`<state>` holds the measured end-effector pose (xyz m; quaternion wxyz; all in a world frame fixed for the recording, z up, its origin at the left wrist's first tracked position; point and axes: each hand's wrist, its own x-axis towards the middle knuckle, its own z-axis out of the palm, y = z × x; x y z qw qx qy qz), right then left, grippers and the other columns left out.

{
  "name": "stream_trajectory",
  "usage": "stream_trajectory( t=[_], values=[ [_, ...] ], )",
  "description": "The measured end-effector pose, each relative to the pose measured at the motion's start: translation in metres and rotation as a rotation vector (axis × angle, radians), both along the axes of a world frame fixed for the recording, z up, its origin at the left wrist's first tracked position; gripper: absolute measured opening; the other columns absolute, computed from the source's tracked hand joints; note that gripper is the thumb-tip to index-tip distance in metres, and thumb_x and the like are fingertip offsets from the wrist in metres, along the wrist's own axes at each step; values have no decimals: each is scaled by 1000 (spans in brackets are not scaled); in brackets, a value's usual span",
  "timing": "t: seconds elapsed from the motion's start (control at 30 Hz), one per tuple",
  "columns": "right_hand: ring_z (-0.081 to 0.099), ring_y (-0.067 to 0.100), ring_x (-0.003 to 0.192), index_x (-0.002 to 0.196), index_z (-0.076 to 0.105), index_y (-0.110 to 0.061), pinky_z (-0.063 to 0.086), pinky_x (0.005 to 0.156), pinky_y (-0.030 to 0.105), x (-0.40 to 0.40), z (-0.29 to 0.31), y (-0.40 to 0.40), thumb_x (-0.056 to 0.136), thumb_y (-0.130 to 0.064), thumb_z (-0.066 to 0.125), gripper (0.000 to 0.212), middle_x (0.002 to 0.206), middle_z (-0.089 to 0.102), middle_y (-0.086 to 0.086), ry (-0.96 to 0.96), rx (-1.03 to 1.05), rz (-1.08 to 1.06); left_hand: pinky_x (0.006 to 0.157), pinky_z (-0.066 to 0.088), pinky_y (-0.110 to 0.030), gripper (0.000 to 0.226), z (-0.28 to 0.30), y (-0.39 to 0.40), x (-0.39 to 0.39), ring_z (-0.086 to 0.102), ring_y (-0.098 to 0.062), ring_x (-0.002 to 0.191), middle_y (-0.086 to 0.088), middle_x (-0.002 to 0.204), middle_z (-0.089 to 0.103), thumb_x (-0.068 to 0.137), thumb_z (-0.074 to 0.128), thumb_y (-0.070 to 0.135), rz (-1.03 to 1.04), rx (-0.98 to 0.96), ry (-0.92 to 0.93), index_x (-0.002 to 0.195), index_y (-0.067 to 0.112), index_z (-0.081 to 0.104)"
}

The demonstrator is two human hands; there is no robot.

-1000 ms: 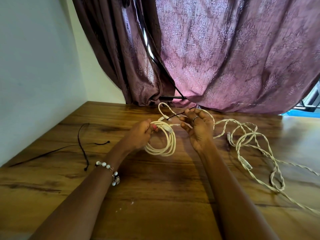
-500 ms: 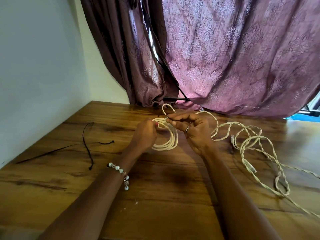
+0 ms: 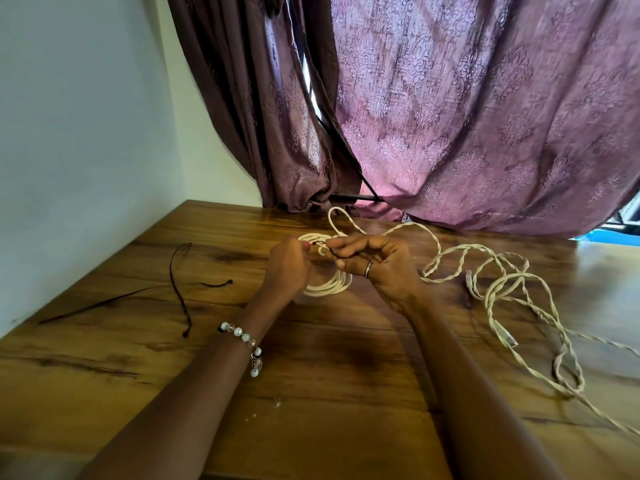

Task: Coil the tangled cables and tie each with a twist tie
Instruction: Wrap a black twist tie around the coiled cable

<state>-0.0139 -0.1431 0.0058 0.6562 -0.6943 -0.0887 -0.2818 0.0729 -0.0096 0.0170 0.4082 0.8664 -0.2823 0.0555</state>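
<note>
A cream cable coil (image 3: 330, 285) hangs between my hands above the wooden table (image 3: 311, 393). My left hand (image 3: 289, 268) grips the coil's top left. My right hand (image 3: 377, 268) pinches a thin black twist tie (image 3: 330, 250) at the coil's top, fingers curled. A loose loop of the cable (image 3: 337, 220) sticks up behind my fingers. More cream cables (image 3: 512, 299) lie twisted together and tangled on the table to the right.
Several black twist ties (image 3: 180, 285) lie on the table at the left, near the white wall (image 3: 79, 150). A purple curtain (image 3: 450, 116) hangs along the table's far edge. The tangled cables trail off toward the right edge.
My hands have drawn closer together at the coil's top. My right hand's fingers have curled in and now pinch the black tie against the coil. The view shifted slightly.
</note>
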Motion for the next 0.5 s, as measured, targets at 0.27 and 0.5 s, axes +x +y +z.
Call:
stream_trajectory(
  t=[0.27, 0.5],
  values=[
    [65, 36, 102, 86, 75, -5, 52, 92, 44, 3, -3, -1, 79, 4, 67, 14, 103, 71, 19, -14, 7, -10, 71, 39, -34, 26, -4, -4, 1, 59, -33, 103, -20, 111, 63, 99, 44, 15, -2, 41, 29, 113, -2, 59],
    [69, 22, 88, 78, 69, 2, 56, 76, 28, 7, -3, 9, 65, 19, 72, 22, 87, 73, 9, -20, 21, -189, 70, 39, -33, 25, -5, -4, -1, 57, -34, 102, -21, 111, 61, 99, 42, 16, -14, 29, 58, 111, -2, 56]
  ],
)
